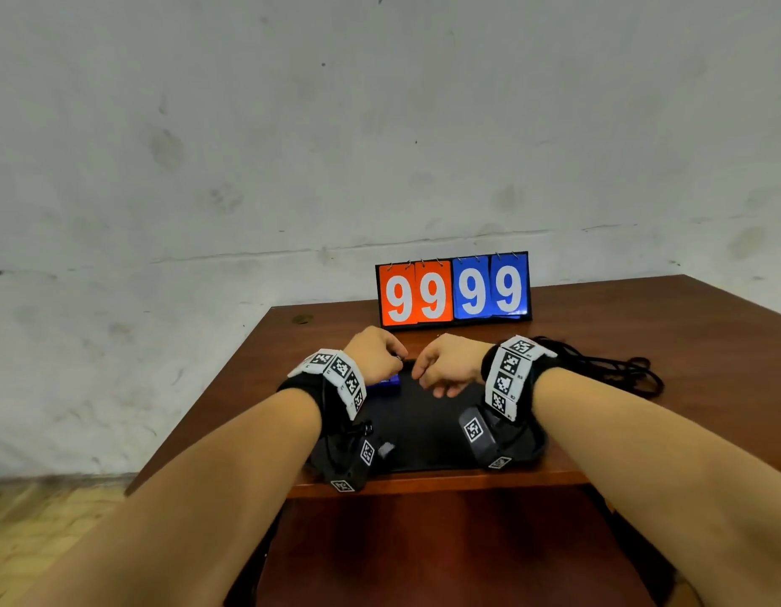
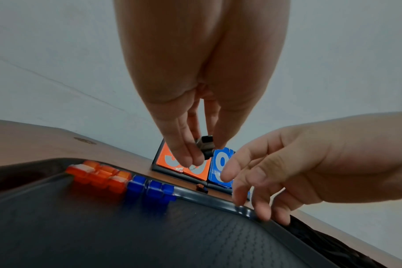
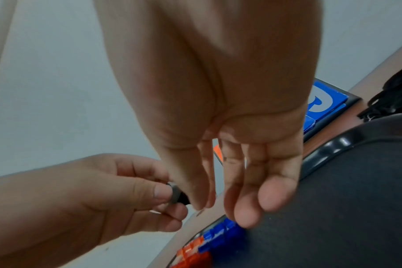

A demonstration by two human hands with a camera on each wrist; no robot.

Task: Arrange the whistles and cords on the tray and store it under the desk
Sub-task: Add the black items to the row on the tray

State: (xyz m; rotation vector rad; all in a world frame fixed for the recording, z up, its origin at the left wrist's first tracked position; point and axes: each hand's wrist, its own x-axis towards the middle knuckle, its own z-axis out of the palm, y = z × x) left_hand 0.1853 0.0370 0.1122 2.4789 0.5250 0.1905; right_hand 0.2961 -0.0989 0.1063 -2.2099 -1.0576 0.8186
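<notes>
the left hand (image 1: 373, 353) hovers over the far edge of the black tray (image 1: 428, 427) and pinches a small black and grey whistle (image 2: 204, 147) between thumb and fingertips, lifted clear of the tray floor. the right hand (image 1: 450, 364) hangs just beside it with its fingers loose and spread, holding nothing; in the left wrist view its fingertips (image 2: 263, 211) reach down to the tray's raised far rim, though i cannot tell whether they actually touch it. the tray lies flat on the brown wooden desk (image 1: 642, 326), close to the near edge. along the tray's far rim, toward its left corner, a cluster of orange whistles (image 2: 99, 176) sits right against a cluster of blue whistles (image 2: 151, 190), the two groups touching in one row. a tangle of black cords (image 1: 616, 365) lies on the desk to the right of the tray, off it, just beyond the right wrist. a flip scoreboard (image 1: 453, 291) stands upright at the back of the desk behind the hands, showing two orange nines and two blue nines. both wrists carry bands with black and white markers.
</notes>
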